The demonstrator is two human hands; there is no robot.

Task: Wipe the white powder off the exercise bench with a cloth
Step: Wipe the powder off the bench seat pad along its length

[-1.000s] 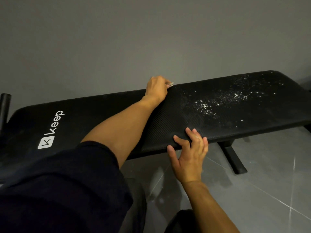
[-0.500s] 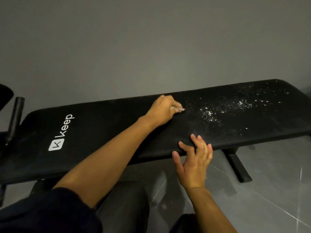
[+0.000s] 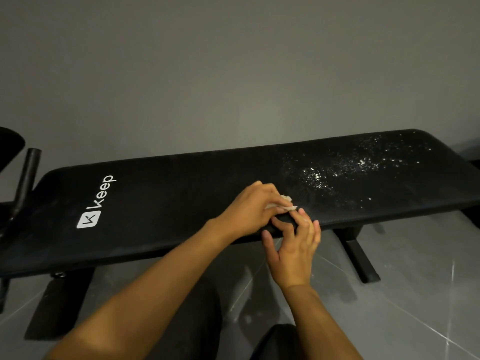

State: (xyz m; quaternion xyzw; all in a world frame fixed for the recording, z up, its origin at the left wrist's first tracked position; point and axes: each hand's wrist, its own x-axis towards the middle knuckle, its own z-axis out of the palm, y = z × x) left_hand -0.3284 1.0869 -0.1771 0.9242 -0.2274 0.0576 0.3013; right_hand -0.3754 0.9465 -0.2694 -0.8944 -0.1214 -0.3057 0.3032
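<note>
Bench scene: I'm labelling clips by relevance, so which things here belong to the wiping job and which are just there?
Part of the job:
- exercise bench
- white powder scattered on its right half
- cloth, bunched in the left hand
- right hand, cupped at the bench's near edge

Just there:
- black post at far left
- grey wall
- tiled floor

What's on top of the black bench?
White powder dusts the bench toward its right end. The left hand presses a small cloth on it; most of the cloth is hidden under the fingers.

Bench pad point(image 3: 181, 193) matt black, finely ribbed; floor point(image 3: 415, 294) glossy grey tile.
</note>
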